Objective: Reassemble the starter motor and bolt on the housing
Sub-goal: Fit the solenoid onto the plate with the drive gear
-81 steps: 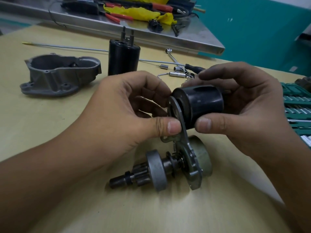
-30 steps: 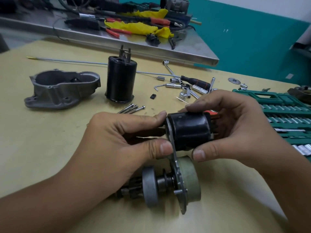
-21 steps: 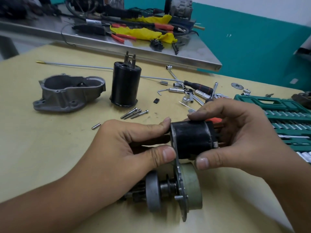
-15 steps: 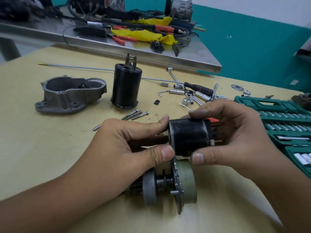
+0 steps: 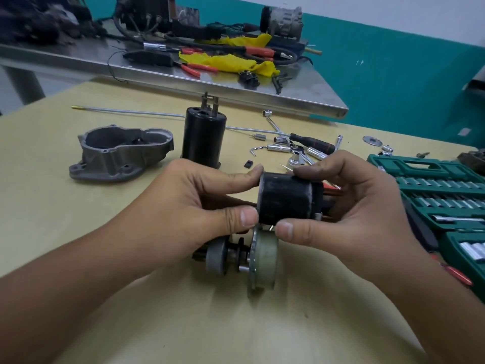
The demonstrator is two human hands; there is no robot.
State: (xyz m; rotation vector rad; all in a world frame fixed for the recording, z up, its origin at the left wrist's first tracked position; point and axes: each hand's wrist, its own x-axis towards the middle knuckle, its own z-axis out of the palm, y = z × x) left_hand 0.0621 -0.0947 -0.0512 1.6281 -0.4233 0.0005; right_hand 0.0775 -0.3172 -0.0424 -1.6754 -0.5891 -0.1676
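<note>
A black solenoid cylinder (image 5: pixel 286 200) sits against a metal bracket plate whose lower part carries a greenish round gear case (image 5: pixel 265 261) and a drive shaft with a grey disc (image 5: pixel 216 259). My right hand (image 5: pixel 351 206) grips the cylinder between thumb and fingers. My left hand (image 5: pixel 189 206) pinches the plate's edge at the cylinder's left end. The lower assembly rests on the table. A grey cast housing (image 5: pixel 118 153) lies at the left. A tall black motor body (image 5: pixel 204 136) stands upright behind my hands.
A green socket set case (image 5: pixel 441 195) lies open at the right. Loose sockets, a ratchet and a black-handled driver (image 5: pixel 312 144) are scattered behind my right hand. A long thin rod (image 5: pixel 126 110) lies at the back. A steel bench (image 5: pixel 262 93) with pliers and yellow cloth stands beyond.
The view has shifted, so the assembly sits slightly lower and nearer. Both hands keep their hold on the solenoid and plate; the parts on the table have not moved.
</note>
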